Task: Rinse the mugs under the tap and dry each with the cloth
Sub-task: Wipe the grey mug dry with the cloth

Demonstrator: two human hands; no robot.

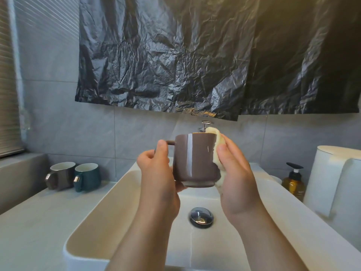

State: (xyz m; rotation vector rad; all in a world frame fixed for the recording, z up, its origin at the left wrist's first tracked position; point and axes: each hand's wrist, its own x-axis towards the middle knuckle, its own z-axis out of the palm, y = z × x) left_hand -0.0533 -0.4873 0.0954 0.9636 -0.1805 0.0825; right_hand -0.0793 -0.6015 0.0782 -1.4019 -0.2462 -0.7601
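A glossy brown mug is held upright above the white sink. My left hand grips it by the handle and under its base. My right hand presses a pale yellow cloth against the mug's right side; the cloth also folds over the rim. The chrome tap is mostly hidden behind the mug, and no running water shows. Two more mugs stand on the counter at the left: a dark brown one and a dark green one.
A chrome drain plug sits in the basin. An amber pump bottle and a white toilet tank are at the right. Black plastic sheeting hangs on the grey tiled wall.
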